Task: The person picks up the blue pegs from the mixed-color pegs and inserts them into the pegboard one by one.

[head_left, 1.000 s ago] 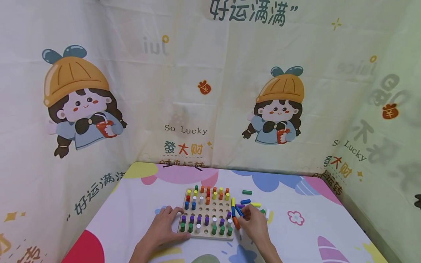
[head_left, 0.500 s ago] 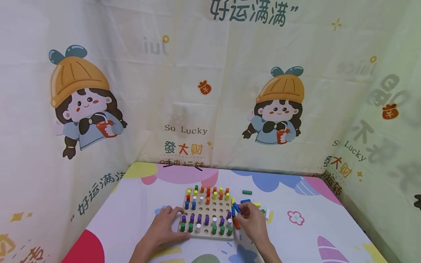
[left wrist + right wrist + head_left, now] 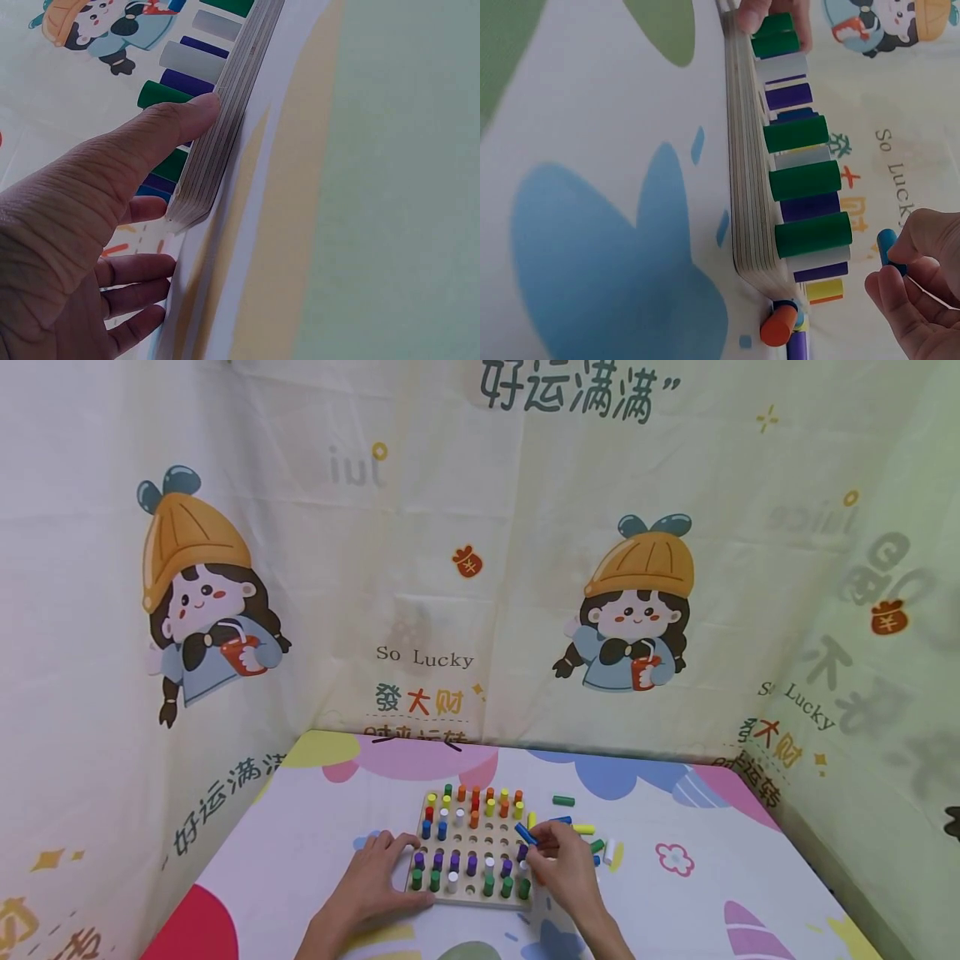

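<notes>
A wooden pegboard (image 3: 491, 902) carries rows of coloured pegs. At its near left corner is my left hand (image 3: 371, 872), with the thumb pressing the front edge and a finger at the left side. The left wrist view shows that thumb on the layered board edge (image 3: 225, 135) beside green, purple and white pegs. My right hand (image 3: 566, 864) pinches a blue peg (image 3: 525, 834) between thumb and finger, held tilted above the board's right side. In the right wrist view the blue peg (image 3: 887, 247) is clear of the standing green pegs (image 3: 814, 234).
Loose pegs lie right of the board, among them a far green peg (image 3: 563, 801), a yellow peg (image 3: 583, 829) and a white peg (image 3: 610, 850). An orange peg (image 3: 778, 325) lies by the board's near right corner. A printed cloth wall (image 3: 517, 693) stands behind the table.
My right hand has lifted the blue peg from beside the loose pegs and carried it left over the board's right edge. The left hand stays in place.
</notes>
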Available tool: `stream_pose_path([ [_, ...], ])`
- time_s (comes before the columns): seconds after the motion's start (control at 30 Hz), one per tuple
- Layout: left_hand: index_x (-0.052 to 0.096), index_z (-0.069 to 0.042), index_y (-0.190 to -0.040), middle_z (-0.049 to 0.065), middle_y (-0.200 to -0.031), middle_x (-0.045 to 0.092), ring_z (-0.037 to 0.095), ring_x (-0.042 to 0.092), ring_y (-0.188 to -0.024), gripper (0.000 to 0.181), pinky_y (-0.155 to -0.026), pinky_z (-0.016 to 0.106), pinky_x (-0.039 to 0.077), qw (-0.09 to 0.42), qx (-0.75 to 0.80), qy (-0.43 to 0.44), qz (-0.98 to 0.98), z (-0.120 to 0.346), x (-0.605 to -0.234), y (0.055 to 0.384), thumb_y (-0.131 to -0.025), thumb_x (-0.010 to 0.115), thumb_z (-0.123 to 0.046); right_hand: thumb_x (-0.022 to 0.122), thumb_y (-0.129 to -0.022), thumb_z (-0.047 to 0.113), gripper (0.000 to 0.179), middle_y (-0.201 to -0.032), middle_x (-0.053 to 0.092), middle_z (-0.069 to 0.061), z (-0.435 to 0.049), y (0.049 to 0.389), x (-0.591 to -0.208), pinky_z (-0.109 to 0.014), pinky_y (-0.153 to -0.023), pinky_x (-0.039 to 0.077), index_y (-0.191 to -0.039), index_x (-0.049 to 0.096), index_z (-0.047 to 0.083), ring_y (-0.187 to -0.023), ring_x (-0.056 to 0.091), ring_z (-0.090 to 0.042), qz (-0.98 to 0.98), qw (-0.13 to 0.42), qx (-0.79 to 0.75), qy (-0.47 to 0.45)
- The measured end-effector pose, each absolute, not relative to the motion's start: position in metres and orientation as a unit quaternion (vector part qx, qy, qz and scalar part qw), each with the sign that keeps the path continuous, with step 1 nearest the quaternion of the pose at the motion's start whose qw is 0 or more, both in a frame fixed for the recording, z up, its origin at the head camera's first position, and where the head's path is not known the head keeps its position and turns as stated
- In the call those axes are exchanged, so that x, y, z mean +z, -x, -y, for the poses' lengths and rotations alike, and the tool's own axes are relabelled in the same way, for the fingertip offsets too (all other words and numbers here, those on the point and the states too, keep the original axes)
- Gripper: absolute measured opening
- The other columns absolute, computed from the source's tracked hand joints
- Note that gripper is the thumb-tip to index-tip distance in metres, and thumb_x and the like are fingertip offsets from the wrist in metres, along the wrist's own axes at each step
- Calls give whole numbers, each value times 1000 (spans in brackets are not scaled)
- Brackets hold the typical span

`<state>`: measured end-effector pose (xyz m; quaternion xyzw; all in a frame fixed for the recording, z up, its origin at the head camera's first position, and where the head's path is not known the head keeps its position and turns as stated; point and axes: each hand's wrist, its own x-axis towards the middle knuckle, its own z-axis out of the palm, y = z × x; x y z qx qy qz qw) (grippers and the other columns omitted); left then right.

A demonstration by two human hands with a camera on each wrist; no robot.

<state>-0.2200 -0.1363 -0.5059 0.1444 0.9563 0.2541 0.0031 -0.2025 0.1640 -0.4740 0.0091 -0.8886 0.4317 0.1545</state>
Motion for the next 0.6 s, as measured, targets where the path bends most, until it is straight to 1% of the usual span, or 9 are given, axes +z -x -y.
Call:
stream_pose_path([
  [0.43, 61, -27, -128, 1, -107, 51, 24, 47, -100, 80, -92, 54, 46, 5, 251, -135, -958, 136, -508, 221, -64, 85, -70, 74, -84, -1, 18, -101, 68, -4, -152, 203, -478, -24, -76, 56, -100, 70, 7, -84, 64, -12, 889, 137, 433, -56],
  [0.6, 61, -27, -128, 2, -107, 51, 25, 48, -100, 81, -92, 54, 46, 9, 253, -132, -958, 136, -507, 222, -64, 85, -70, 74, -85, 0, 18, -98, 66, -2, -147, 203, -479, -21, -74, 55, -100, 70, 8, -83, 64, -11, 887, 130, 436, -72],
])
